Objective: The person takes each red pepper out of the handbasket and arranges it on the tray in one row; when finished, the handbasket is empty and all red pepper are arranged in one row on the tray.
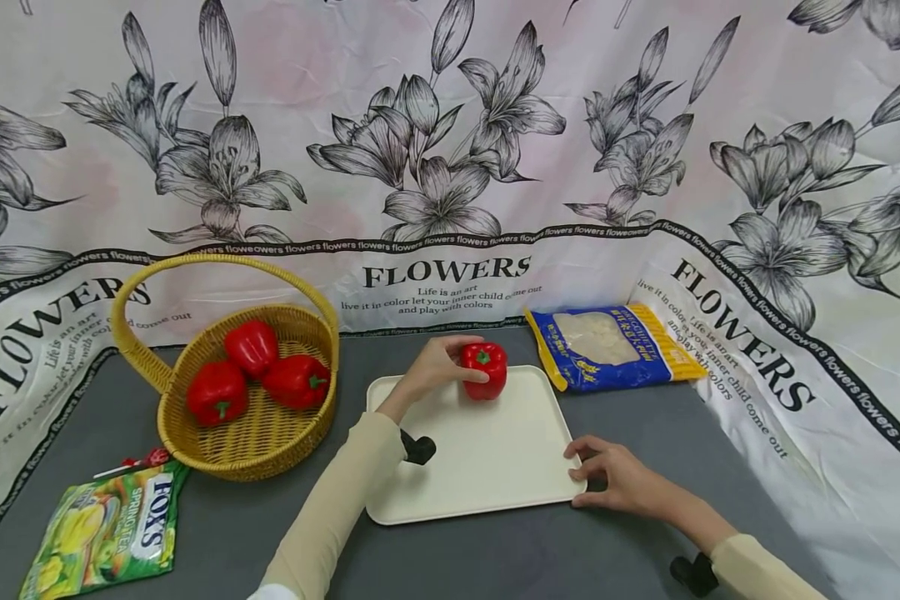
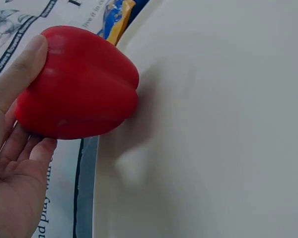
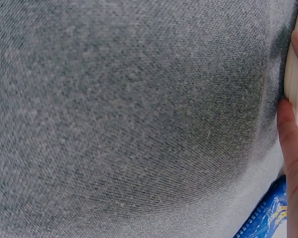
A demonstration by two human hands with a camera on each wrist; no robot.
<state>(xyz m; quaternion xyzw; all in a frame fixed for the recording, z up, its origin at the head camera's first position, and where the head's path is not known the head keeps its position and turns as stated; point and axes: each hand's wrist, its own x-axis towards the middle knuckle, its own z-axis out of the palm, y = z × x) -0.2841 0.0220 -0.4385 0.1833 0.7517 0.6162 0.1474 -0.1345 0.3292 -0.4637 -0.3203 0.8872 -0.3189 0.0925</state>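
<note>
My left hand (image 1: 437,367) grips a red bell pepper (image 1: 489,379) by its side at the far edge of a cream rectangular tray (image 1: 487,458). In the left wrist view the thumb lies on one side of the pepper (image 2: 84,84) and the fingers on the other. A shadow falls on the tray beside it; whether they touch I cannot tell. My right hand (image 1: 617,479) holds the tray's near right corner, with thumb and fingers at the rim (image 3: 292,74). Inside a yellow wicker basket (image 1: 251,462) to the left lie three more red bell peppers (image 1: 251,348).
A blue and yellow food packet (image 1: 607,346) lies behind the tray's right side. At the front left is a green Fox's packet (image 1: 108,529), with a small red item (image 1: 156,457) by the basket. Flower-printed cloth (image 1: 435,292) hangs behind the grey table surface (image 1: 495,558).
</note>
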